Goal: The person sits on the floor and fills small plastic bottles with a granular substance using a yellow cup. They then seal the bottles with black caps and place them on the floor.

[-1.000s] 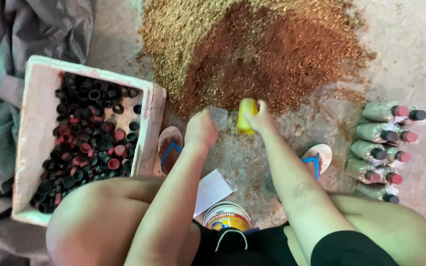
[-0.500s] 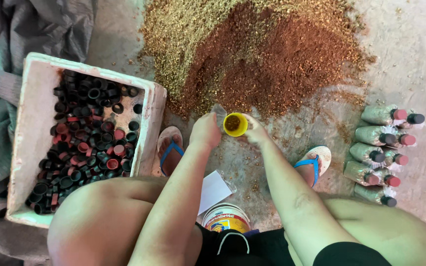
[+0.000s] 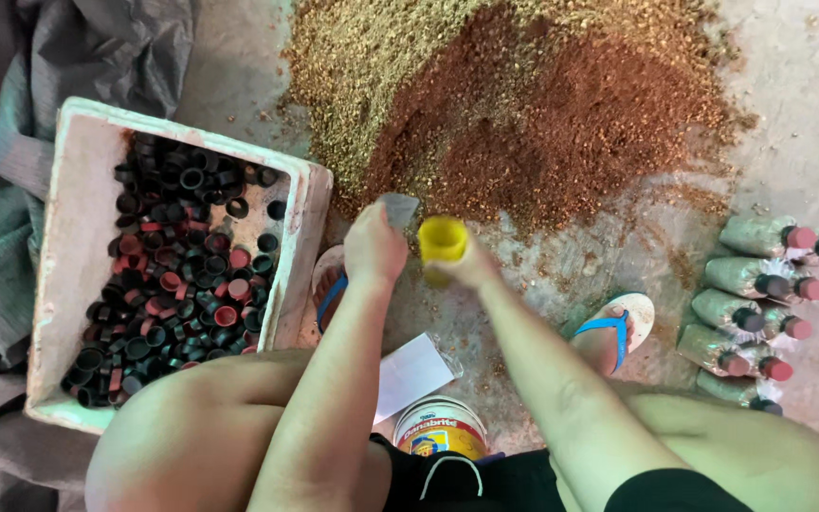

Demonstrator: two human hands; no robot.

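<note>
Gripping a yellow cup (image 3: 443, 239), the right hand (image 3: 471, 268) wraps its fingers around the base, just below the brown heap (image 3: 561, 114). Beside it, the left hand (image 3: 374, 248) pinches a grey bag (image 3: 397, 209) by its edge. A box (image 3: 78, 209) of black and red caps (image 3: 177, 265) sits to the left; filled bags (image 3: 760, 294) lie well apart on the right.

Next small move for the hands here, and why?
Probably tip the yellow cup in the right hand toward the clear bag that the left hand holds beside it: the cup's mouth faces up, and both sit at the edge of the sawdust pile.
</note>
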